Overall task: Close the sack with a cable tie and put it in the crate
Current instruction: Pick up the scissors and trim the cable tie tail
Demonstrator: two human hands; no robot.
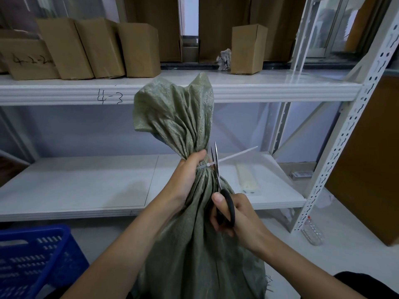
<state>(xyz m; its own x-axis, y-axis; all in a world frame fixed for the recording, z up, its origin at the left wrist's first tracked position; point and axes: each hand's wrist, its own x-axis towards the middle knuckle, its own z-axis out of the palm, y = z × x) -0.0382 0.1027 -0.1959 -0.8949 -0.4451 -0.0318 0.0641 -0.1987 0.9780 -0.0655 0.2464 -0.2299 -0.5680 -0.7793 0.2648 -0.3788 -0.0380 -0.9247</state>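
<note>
Sack (pixel 194 229): soft woven green fabric, stood on floor, neck cinched by cable tie (pixel 207 166).
Left hand (pixel 185 180): clamped round neck, likely best hold.
Right hand (pixel 239 216): gripped scissors (pixel 218 178), blades astride tie tail.
Crate (pixel 32 255): blue, near left.

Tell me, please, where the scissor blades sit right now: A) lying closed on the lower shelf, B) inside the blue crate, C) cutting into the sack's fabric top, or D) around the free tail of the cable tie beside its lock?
D: the right hand holds the scissors with blades parted around the cable tie tail, while the left hand grips the sack neck.
</note>
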